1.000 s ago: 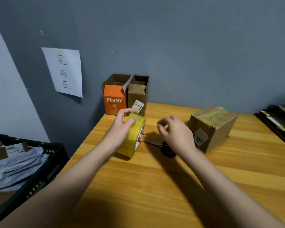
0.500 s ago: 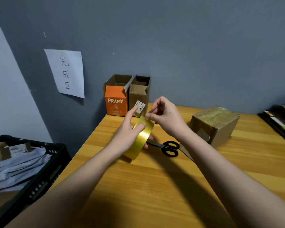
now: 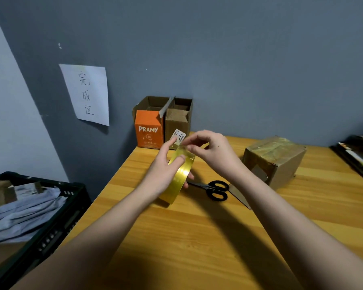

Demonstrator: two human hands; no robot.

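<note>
My left hand [image 3: 164, 174] grips a roll of yellowish clear tape [image 3: 179, 176], held upright above the wooden table [image 3: 197, 237]. At the top of the roll, my right hand [image 3: 210, 151] pinches the tape's edge with thumb and fingertips. Black-handled scissors [image 3: 215, 189] lie on the table just behind the roll. To the right stands a cardboard box [image 3: 275, 160] whose top is covered in shiny tape.
An orange PRAMY carton [image 3: 149, 132] and an open brown carton [image 3: 178, 122] stand against the grey wall. A black crate [image 3: 50, 222] with grey bags sits left of the table. A paper sign [image 3: 88, 95] hangs on the wall. Dark trays [image 3: 358, 155] lie far right.
My right hand moved up from over the scissors to the top of the roll and now pinches the tape's edge. My left hand lifted and tilted the roll slightly.
</note>
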